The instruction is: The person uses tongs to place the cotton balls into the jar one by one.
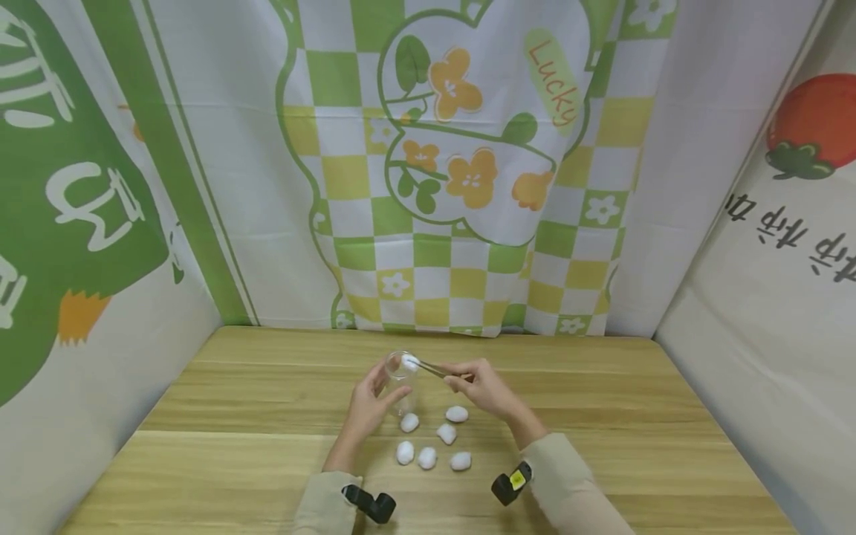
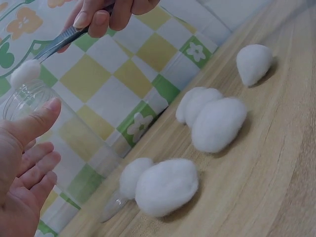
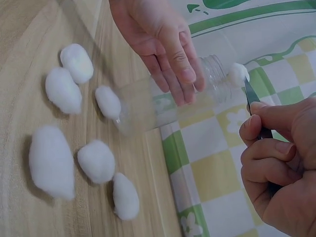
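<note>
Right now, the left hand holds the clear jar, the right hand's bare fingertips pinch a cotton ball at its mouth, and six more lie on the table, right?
Not quite: tweezers, held in the right hand, grip that cotton ball, as the right wrist view shows. The left hand does hold the clear jar, and six more lie on the table.

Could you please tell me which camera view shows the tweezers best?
The left wrist view: there the tweezers appear large and clear up to the right hand. The head view shows them small; in the right wrist view, the fingers hide much of them.
</note>
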